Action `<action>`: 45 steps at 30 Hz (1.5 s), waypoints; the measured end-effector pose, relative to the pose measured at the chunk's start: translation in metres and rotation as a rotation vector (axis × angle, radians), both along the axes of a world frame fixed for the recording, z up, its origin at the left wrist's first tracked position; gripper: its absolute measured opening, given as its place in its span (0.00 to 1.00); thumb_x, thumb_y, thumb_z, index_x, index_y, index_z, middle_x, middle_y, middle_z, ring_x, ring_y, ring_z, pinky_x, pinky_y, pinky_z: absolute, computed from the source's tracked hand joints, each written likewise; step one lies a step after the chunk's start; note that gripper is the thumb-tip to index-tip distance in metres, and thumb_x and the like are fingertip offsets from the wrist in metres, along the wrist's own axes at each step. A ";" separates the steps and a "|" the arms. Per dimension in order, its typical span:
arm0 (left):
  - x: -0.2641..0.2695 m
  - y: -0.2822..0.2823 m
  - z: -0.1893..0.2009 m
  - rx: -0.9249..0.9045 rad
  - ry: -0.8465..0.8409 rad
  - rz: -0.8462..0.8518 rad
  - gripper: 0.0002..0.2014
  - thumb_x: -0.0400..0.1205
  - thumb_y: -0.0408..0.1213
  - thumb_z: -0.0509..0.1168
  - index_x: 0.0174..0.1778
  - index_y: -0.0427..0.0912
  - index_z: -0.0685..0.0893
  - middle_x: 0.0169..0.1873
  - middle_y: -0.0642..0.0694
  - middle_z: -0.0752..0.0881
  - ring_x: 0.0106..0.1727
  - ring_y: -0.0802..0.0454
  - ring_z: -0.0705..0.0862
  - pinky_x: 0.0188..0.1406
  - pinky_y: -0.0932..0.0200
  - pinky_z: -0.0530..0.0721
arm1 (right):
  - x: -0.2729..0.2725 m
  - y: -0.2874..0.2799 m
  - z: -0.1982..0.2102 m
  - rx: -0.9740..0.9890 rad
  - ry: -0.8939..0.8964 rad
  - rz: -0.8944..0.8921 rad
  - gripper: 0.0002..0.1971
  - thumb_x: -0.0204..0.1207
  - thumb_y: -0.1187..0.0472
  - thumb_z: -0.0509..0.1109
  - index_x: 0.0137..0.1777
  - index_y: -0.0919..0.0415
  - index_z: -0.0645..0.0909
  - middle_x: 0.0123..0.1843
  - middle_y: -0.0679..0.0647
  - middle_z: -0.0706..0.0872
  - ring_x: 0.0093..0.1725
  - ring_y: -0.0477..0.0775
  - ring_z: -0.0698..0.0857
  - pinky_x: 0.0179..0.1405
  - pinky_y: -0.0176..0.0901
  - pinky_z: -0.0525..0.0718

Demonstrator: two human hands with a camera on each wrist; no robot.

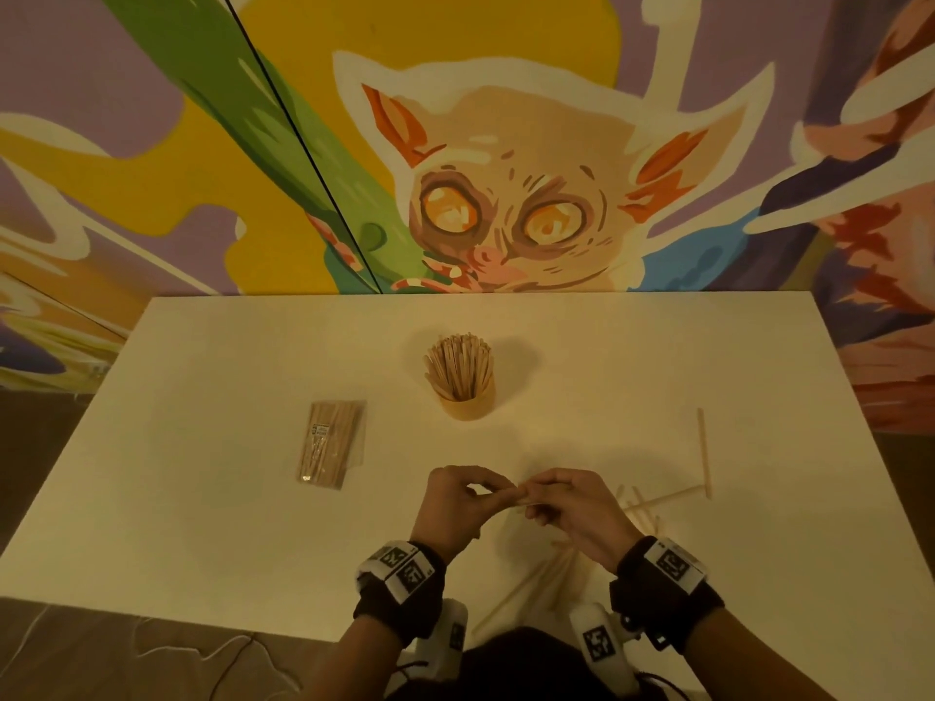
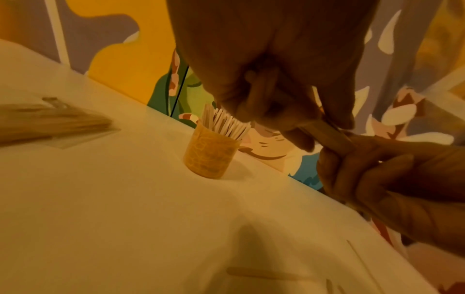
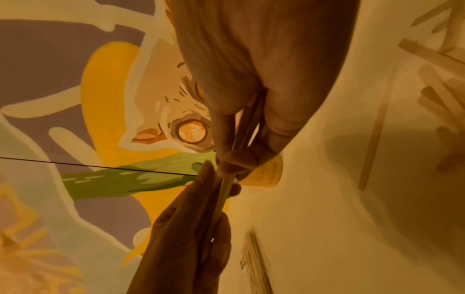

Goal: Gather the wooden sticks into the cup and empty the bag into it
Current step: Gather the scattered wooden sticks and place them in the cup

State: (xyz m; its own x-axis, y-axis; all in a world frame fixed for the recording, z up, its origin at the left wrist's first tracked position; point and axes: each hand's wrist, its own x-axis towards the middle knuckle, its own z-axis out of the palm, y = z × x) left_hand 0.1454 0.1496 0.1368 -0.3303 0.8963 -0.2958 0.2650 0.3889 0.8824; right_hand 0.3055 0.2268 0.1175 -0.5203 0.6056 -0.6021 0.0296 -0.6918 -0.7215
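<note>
A small bundle of wooden sticks point(image 1: 516, 500) is being pinched between the left hand point(image 1: 455, 503) and the right hand point(image 1: 571, 508), just above the table point(image 1: 202, 523), its long axis lying left to right. Thin, pale loose sticks point(image 1: 652, 503) are lying scattered under and right of the right hand. The patterned cup point(image 2: 210, 154), its pattern being shown only by the left wrist view, is standing upright farther back, packed with sticks. The clear bag point(image 1: 331, 444) is lying flat to its left.

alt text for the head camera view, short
Both hands, left hand and right hand, hold a few wooden sticks between them above a white table. Behind stands a cup full of sticks, a sealed bag to its left, loose sticks at right.
</note>
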 end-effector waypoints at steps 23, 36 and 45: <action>-0.031 0.017 -0.029 0.014 -0.707 0.516 0.16 0.79 0.43 0.68 0.45 0.29 0.87 0.29 0.38 0.85 0.27 0.47 0.82 0.29 0.57 0.82 | -0.058 0.045 0.008 0.310 -0.195 0.114 0.16 0.77 0.61 0.76 0.43 0.78 0.83 0.24 0.60 0.78 0.18 0.48 0.71 0.16 0.35 0.67; -0.085 0.009 -0.072 -0.225 -0.513 0.340 0.09 0.85 0.33 0.63 0.49 0.36 0.88 0.38 0.41 0.88 0.33 0.47 0.84 0.27 0.58 0.79 | -0.142 0.182 0.033 1.092 -0.638 0.730 0.13 0.78 0.52 0.73 0.40 0.63 0.84 0.37 0.51 0.81 0.39 0.52 0.80 0.38 0.40 0.75; -0.098 0.003 -0.097 -0.288 -0.363 0.134 0.09 0.85 0.33 0.64 0.43 0.40 0.88 0.35 0.43 0.89 0.30 0.49 0.86 0.27 0.57 0.79 | -0.177 0.144 -0.022 1.405 -0.969 1.312 0.16 0.86 0.56 0.56 0.50 0.61 0.85 0.49 0.56 0.87 0.47 0.61 0.86 0.39 0.49 0.82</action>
State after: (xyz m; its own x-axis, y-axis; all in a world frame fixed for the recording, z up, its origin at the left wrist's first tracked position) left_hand 0.0478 0.1528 0.0396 -0.2665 0.7179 -0.6431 -0.1094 0.6404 0.7602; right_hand 0.1284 0.3705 0.0957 -0.7862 0.4134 -0.4593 0.4971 0.8646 -0.0727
